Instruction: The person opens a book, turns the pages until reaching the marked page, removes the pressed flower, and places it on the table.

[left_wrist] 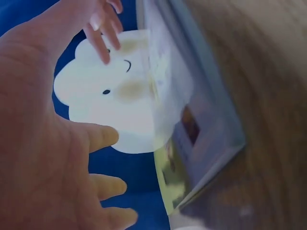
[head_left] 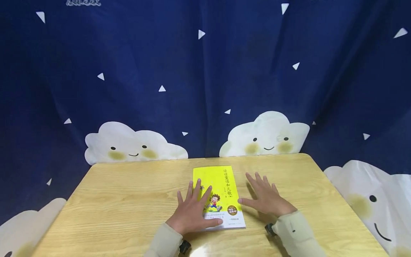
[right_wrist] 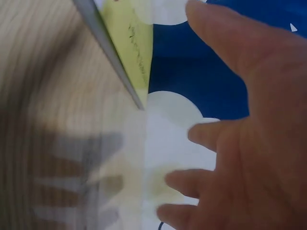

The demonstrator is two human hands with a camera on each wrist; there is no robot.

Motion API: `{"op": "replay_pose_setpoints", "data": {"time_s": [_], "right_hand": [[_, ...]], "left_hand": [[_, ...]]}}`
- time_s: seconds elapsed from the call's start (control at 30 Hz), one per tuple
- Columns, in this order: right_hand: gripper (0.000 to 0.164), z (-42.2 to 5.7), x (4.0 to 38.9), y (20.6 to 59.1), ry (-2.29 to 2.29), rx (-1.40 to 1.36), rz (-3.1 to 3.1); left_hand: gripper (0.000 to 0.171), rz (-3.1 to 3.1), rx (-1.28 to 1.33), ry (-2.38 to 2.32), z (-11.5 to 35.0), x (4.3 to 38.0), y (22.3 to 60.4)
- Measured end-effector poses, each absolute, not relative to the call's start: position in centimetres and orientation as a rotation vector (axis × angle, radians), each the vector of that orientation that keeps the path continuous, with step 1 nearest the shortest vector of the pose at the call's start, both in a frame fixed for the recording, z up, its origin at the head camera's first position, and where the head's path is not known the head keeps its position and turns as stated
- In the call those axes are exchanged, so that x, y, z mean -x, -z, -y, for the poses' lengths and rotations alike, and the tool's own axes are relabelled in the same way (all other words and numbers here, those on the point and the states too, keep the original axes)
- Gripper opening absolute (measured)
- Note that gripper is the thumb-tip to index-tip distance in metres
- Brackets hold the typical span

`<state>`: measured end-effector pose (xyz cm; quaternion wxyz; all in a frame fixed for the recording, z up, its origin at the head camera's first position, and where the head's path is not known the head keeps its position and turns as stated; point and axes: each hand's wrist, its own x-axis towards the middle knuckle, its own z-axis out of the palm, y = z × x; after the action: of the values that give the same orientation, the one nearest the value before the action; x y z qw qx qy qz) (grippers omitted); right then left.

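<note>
A yellow paperback book (head_left: 212, 178) with a white lower band and a cartoon running child on its cover lies flat on the wooden table. Over its left side spreads my left hand (head_left: 191, 213), fingers apart and thumb across the lower cover. A gap shows between that palm and the book (left_wrist: 206, 139) in the left wrist view. My right hand (head_left: 266, 198) is beside the book's right edge, fingers spread, its thumb tip close to the edge. The right wrist view shows those fingers (right_wrist: 192, 182) apart from the tabletop. Neither hand grips anything.
The light wooden table (head_left: 128, 192) has rounded far corners. Behind it hangs a dark blue curtain (head_left: 144, 53) with white triangles and smiling clouds. Dark bands, one of them a strap (head_left: 270, 229), sit at both wrists by the light sleeves.
</note>
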<state>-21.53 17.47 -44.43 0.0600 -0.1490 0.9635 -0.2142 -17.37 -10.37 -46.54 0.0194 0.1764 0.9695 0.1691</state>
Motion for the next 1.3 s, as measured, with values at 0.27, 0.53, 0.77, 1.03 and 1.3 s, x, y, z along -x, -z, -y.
{"op": "replay_pose_setpoints", "data": {"time_s": [0.27, 0.53, 0.77, 1.03, 1.3], "right_hand": [[0.103, -17.9, 21.7, 45.1, 0.644, 0.391, -2.796], [0.095, -18.2, 22.3, 46.0, 0.591, 0.36, -2.789], [0.095, -18.4, 22.5, 46.4, 0.566, 0.328, -2.789], [0.095, -18.5, 22.5, 46.7, 0.555, 0.314, -2.795], [0.09, -18.6, 22.5, 46.7, 0.579, 0.313, -2.802]], "left_hand": [[0.112, -2.891, -0.558, -0.57, 9.8, 17.3, 46.9], [0.114, -2.894, -0.592, -0.517, 9.6, 17.4, 47.1], [0.108, -2.892, -0.629, -0.49, 9.5, 17.5, 47.2], [0.102, -2.88, -0.66, -0.493, 9.6, 17.7, 47.2], [0.099, -2.865, -0.657, -0.576, 9.5, 18.2, 47.1]]}}
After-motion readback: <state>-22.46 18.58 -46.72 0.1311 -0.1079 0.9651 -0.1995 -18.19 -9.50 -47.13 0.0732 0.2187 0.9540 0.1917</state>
